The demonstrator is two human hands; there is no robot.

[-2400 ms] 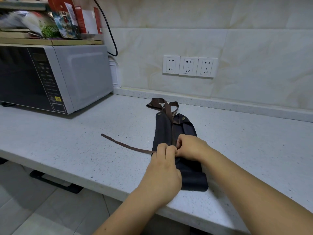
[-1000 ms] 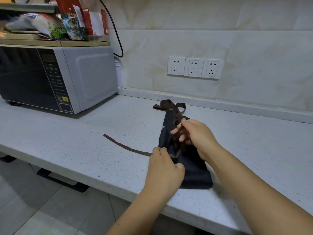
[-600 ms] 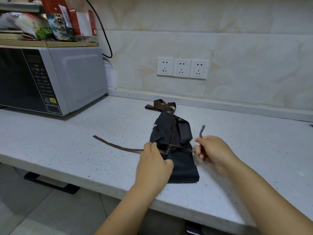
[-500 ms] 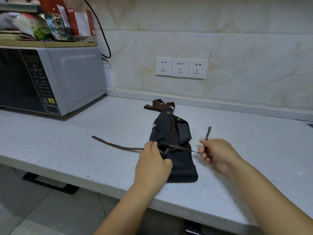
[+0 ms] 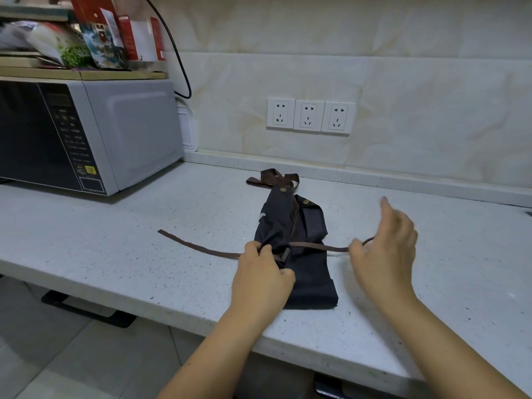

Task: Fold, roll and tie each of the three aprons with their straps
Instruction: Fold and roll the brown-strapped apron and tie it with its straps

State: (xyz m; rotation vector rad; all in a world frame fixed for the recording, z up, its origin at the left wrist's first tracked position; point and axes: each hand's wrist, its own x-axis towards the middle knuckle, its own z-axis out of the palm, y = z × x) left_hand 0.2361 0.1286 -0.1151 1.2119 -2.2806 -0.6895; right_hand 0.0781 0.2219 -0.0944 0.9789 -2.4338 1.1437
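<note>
While the dark apron (image 5: 302, 272) lay on the speckled white surface (image 5: 115, 240) as a long folded bundle, its near end sat close to the surface's near edge and its far end pointed at the tiled wall. At that far end the brown neck strap (image 5: 273, 177) sat in a loose heap, with two brass snaps (image 5: 283, 189) just near of it. The left hand (image 5: 260, 276) rested at the bundle's left edge, its fingers (image 5: 253, 249) curled and pinching the left strap (image 5: 198, 249), whose free tail trailed flat to the left over the surface. The right strap (image 5: 316, 247) crossed the bundle's middle, cinching the cloth, and stretched taut to the right hand (image 5: 385, 254), which was held just right of the apron and above the surface. That hand pinched the strap between the thumb and a lower finger, while its other fingers stood loosely raised. A grey microwave (image 5: 115, 133) stood at the far left, and three wall sockets (image 5: 309, 116) were set in the wall behind.
</note>
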